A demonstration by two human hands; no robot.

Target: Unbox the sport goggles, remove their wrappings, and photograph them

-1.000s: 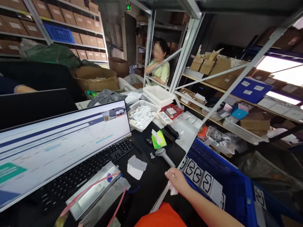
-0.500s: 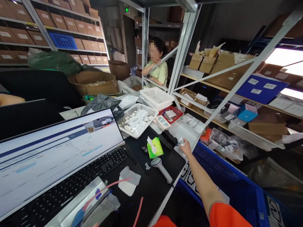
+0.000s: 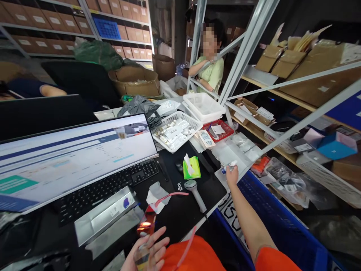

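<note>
At the bottom, my left hand [image 3: 152,248] is palm up with its fingers partly spread. A small clear bottle [image 3: 141,256] with a yellowish tint lies in it, held against the palm. My right hand [image 3: 232,176] reaches out to the desk's right edge, fingers closed round a small white-and-clear item [image 3: 232,163] whose kind I cannot make out. Left of that hand is a dark desk mat with a handheld barcode scanner [image 3: 196,195] and a green tissue pack [image 3: 191,167]. A silver box [image 3: 105,214] lies beyond my left hand, beside the keyboard [image 3: 113,188].
A monitor [image 3: 76,162] fills the left. White baskets [image 3: 204,107] and a red basket [image 3: 225,126] stand at the desk's back. Blue crates [image 3: 270,210] are below right, beside metal shelving [image 3: 242,49]. A person [image 3: 210,71] stands behind the frame; another's arm [image 3: 52,90] shows left.
My left hand has come up into view with the bottle. The view has shifted, so the desk's things appear further right. My right hand stays near the desk's right edge, still gripping the small item.
</note>
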